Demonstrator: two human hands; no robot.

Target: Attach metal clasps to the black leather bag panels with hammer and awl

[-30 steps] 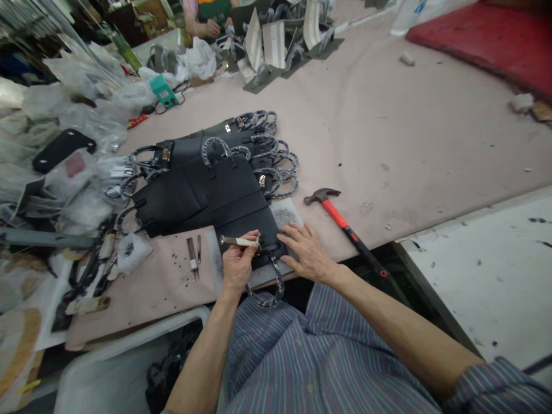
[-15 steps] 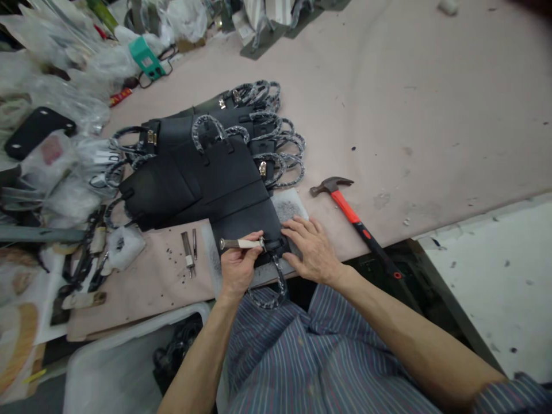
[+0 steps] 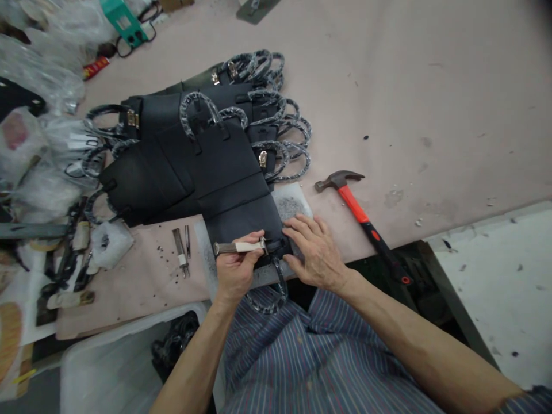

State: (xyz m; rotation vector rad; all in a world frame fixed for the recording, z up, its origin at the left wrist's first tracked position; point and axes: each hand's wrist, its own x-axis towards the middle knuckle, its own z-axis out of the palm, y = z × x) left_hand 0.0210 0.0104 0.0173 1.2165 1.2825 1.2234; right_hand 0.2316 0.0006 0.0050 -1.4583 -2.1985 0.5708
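Note:
My left hand is closed on a metal punch tool with a pale wrapped middle. The tool's tip is at the handle tab of a black leather bag piece. My right hand lies spread beside that tab, its fingertips at the piece's edge. A plastic-wrapped handle loop hangs from the tab over the table's front edge. Beneath the piece is a speckled white board. To the right lies a hammer with a red and black handle, touched by neither hand.
More black bag pieces with wrapped handles are heaped behind. Two small metal punches lie left of my left hand. A white plastic bin stands below the front edge. Plastic bags and a teal device are at the left.
The camera view has shifted and come slightly closer. Both hands keep nearly the same places on the bag piece, with the tool still in my left hand.

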